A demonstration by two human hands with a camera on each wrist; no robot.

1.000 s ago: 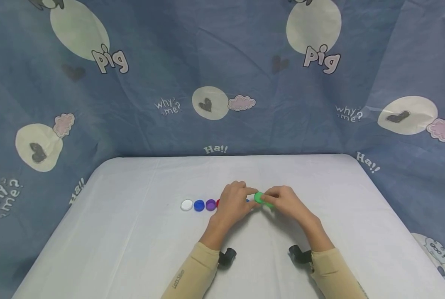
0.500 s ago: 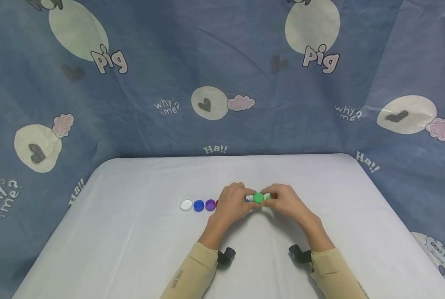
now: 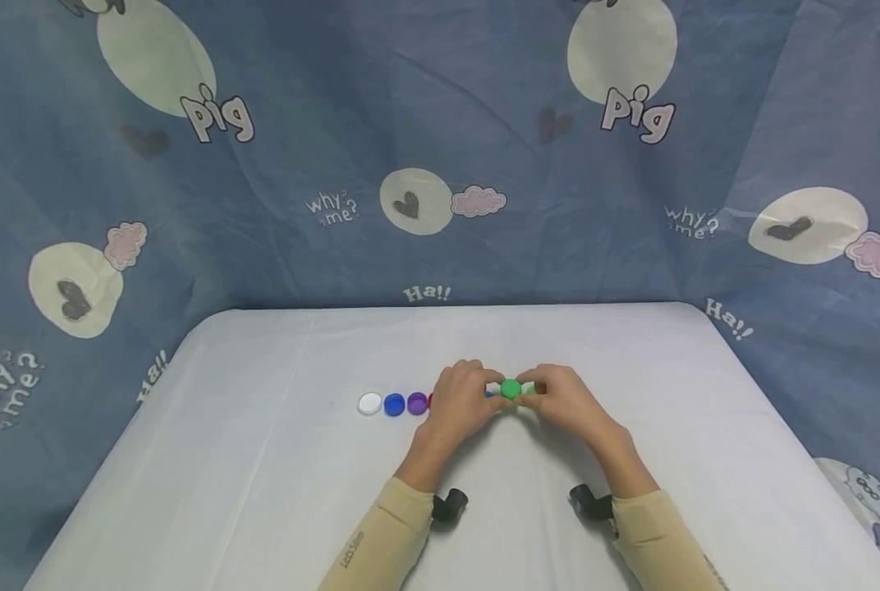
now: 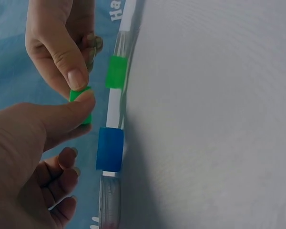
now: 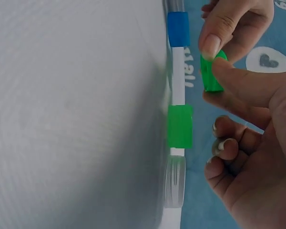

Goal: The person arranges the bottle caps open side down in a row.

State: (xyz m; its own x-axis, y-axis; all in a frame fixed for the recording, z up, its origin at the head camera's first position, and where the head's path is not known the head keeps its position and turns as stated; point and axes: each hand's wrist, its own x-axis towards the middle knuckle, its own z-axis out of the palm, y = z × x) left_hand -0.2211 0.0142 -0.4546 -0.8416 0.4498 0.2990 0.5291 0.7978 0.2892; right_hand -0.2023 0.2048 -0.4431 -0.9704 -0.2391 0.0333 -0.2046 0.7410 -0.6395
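Above the table, a small green bottle cap [image 3: 511, 389] is held with its flat face up. My left hand [image 3: 458, 402] pinches its left side between thumb and forefinger. From the other side, my right hand [image 3: 564, 398] does the same. The left wrist view shows both thumbs on the held cap [image 4: 87, 118]. Beneath it on the table stand a lighter green cap [image 5: 180, 126] and a blue cap [image 4: 109, 149], apart from each other. A clear ridged cap [image 5: 175, 181] is beside the lighter green one.
Leftward the row continues with a white cap [image 3: 369, 403], a second blue cap [image 3: 394, 404], a purple cap [image 3: 417, 403] and a red cap [image 3: 430, 400], mostly behind my left hand. A white cloth covers the table [image 3: 263, 509]; a blue printed curtain [image 3: 336, 263] hangs behind.
One second ago my right fingers covered part of the green cap. They have shifted to its right edge, so its whole top shows between both hands. My left hand has barely moved.
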